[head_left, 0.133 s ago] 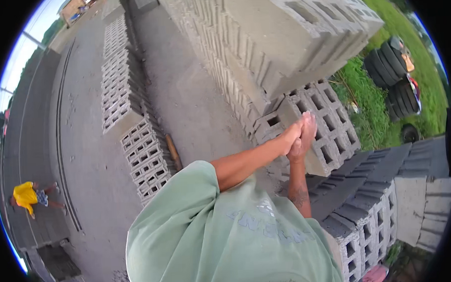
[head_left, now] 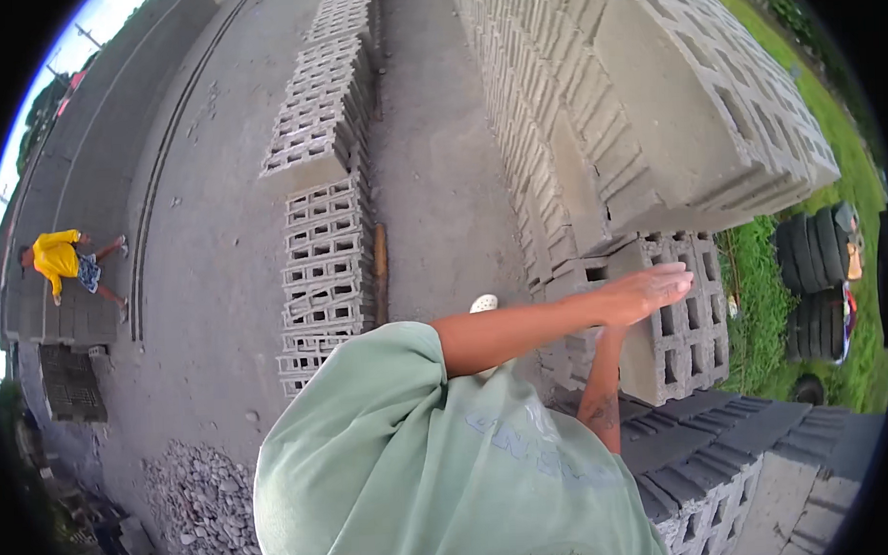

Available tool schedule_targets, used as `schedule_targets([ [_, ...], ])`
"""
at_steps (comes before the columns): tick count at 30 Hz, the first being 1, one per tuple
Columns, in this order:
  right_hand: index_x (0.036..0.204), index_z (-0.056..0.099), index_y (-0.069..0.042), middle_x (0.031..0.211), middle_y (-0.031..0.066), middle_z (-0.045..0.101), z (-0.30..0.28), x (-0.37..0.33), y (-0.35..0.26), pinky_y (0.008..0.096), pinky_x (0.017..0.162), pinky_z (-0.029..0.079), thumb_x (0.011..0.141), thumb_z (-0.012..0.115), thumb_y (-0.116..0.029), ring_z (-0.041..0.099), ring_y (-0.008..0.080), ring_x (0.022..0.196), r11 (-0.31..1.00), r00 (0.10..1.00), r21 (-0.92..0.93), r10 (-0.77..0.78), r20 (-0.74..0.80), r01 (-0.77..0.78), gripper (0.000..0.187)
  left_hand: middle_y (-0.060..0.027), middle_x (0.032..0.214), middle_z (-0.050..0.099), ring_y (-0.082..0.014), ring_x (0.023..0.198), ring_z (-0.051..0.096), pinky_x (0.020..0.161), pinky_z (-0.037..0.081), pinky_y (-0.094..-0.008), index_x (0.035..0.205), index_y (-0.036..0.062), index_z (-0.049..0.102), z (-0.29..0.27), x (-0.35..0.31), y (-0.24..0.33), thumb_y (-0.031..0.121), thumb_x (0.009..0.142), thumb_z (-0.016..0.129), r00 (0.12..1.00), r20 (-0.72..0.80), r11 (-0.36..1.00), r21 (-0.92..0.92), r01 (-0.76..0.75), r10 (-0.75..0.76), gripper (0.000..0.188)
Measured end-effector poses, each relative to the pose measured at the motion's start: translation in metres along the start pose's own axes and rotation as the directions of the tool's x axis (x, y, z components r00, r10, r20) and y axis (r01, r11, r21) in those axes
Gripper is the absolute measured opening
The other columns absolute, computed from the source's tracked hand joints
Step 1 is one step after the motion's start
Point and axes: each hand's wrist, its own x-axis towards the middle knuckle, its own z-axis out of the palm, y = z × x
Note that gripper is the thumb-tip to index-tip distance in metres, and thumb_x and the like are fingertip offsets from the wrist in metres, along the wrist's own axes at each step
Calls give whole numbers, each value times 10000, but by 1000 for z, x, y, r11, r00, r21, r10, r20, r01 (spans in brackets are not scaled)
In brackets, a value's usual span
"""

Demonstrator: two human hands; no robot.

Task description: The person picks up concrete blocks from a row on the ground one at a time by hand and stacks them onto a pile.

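Observation:
My left hand (head_left: 645, 294) reaches across to the right with its fingers stretched out, holding nothing. Just below it, at the end of my right forearm (head_left: 601, 394), my right hand (head_left: 612, 336) is mostly covered by the left, so its fingers cannot be made out. The two hands touch or overlap. Behind them stand grey hollow concrete blocks (head_left: 694, 342), their square holes facing up. A taller stack of the same blocks (head_left: 664, 123) rises beyond.
A long lower row of hollow blocks (head_left: 321, 125) runs along the left, with a wooden pole (head_left: 381, 270) beside it. Dark block stacks (head_left: 704, 435) stand at lower right. Old tyres (head_left: 815, 255) lie on grass. Far left is a person in yellow (head_left: 60, 260); gravel (head_left: 203, 506) is heaped nearer.
The view has turned, so the block rows stand more upright and farther right. My palms were pressed together pointing up; now the left hand lies flatter across, covering the right.

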Motion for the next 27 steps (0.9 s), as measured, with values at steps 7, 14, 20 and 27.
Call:
schedule_targets([
  [7,1372,150,5,1421,152,253,-100,-3,121,389,1028,265,782,410,-670,305,301,1279,529,515,-382,125,-848,-758,934,-125,1355,373,-279,1318,243,1062,110,-536,1285,132,444,-140,-116,-86,533,879,340,949,-277,465,867,179,152,580],
  [14,1163,491,50,1025,177,615,-212,54,197,421,953,401,947,336,-396,560,297,1030,-43,550,-560,141,-823,-827,519,-153,1117,579,-320,1184,420,990,207,-597,940,16,649,-365,-350,-165,319,868,402,319,-869,-5,346,938,-379,398],
  [20,1019,583,21,882,105,642,-430,110,185,326,827,460,878,550,-318,615,191,875,-700,502,-195,-263,-824,-687,369,-194,1010,619,-368,1036,529,906,347,-521,924,52,662,-577,-500,-191,298,762,532,-410,-902,118,-425,897,-131,323],
  [27,1087,572,68,993,159,634,-750,120,174,291,872,415,796,634,-398,601,224,953,-856,327,241,-414,-849,-457,553,-155,1059,616,-346,1008,567,903,370,-502,1107,208,619,-825,-614,-218,226,703,533,-602,-798,77,-601,796,-15,413],
])
